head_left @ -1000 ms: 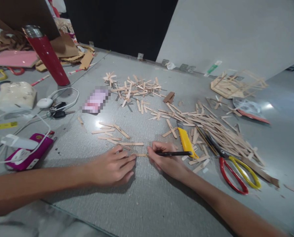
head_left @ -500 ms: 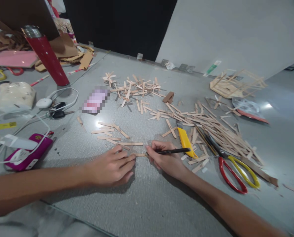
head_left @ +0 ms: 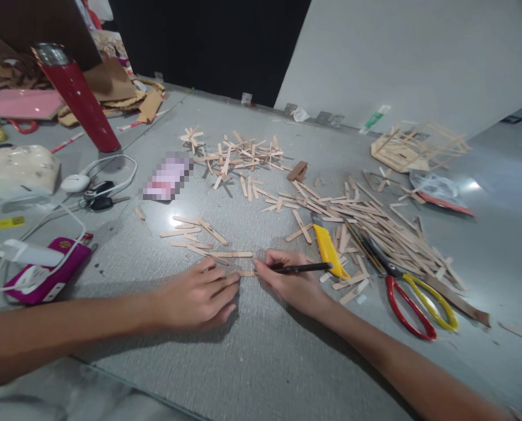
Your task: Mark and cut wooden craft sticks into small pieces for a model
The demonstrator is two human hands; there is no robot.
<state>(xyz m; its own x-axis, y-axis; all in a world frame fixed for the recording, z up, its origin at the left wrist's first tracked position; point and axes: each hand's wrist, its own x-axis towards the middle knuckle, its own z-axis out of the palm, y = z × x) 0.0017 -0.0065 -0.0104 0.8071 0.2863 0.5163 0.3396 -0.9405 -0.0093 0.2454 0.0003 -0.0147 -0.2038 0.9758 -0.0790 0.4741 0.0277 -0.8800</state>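
A slim black pen (head_left: 302,268) is held in my right hand (head_left: 294,280), the fingers closed round it and the fingertips low over a small wooden craft stick (head_left: 247,273). My left hand (head_left: 206,295) lies on the grey table, fingers together and slightly bent, its fingertips pinning the left end of that stick. Part of the stick is hidden under both hands. Just beyond them lies another craft stick (head_left: 234,254), and several more (head_left: 186,232) are spread to the left. To the right of my right hand is a yellow box cutter (head_left: 330,250).
On the right, a large pile of craft sticks (head_left: 388,225) lies beside red-and-yellow-handled scissors (head_left: 412,292). A stick frame model (head_left: 401,153) stands behind. Glued stick pieces (head_left: 247,153) lie at the back, and a phone (head_left: 168,177), keys (head_left: 100,202), purple power bank (head_left: 52,272) and red flask (head_left: 79,102) on the left.
My right hand and the pen have shifted slightly left along the stick, toward my left hand. My left hand stays in place, and the view has moved a little.
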